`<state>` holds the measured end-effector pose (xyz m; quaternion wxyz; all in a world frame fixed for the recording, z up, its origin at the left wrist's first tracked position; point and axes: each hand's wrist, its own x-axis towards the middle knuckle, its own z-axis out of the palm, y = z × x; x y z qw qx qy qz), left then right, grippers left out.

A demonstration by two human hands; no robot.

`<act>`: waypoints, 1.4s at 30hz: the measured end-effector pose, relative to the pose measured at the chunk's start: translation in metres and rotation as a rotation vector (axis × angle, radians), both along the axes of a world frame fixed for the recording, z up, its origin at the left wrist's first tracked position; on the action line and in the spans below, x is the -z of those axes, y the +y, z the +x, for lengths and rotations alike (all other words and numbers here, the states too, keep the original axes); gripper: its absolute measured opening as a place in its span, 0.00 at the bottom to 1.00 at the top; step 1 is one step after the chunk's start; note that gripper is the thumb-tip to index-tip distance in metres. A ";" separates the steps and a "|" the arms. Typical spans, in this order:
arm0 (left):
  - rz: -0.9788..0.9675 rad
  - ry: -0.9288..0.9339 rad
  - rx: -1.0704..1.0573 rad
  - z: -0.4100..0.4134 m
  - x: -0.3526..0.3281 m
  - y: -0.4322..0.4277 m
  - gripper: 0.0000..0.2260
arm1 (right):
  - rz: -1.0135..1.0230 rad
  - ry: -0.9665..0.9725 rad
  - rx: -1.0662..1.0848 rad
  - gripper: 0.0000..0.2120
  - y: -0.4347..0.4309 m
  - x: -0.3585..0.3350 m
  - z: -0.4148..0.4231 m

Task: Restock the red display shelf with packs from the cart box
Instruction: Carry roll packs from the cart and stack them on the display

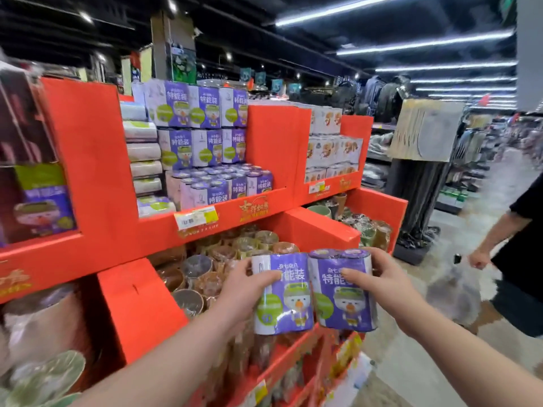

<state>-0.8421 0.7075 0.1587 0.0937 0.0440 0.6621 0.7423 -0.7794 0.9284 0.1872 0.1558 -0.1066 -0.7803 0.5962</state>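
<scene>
Fingers (266, 278) of the left hand (244, 286) clasp the left pack (283, 304); the right hand (382, 279) clasps the right pack (342, 301). Both are held upright, labels forward, low before the shelf (88, 148), probably to match its stacked rows (202, 133). Glossy shrink-wrapped purple cylinders; matte red cardboard shelf.

One pack (282, 295) and the other pack (342, 292) are purple and white, with a green spot and a white duck, orange beak. The shelf (88, 160) is red with gold writing.
</scene>
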 end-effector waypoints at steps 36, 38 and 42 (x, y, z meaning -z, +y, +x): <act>0.099 0.207 -0.767 -0.154 -0.049 -0.074 0.10 | 1.232 0.420 -0.732 0.37 -0.052 -0.040 -0.405; 0.085 0.204 -0.778 -0.157 -0.050 -0.069 0.10 | 1.352 0.477 -0.641 0.39 -0.051 -0.038 -0.408; 0.065 0.212 -0.767 -0.167 -0.055 -0.055 0.12 | 1.529 0.299 -0.657 0.36 -0.056 -0.046 -0.406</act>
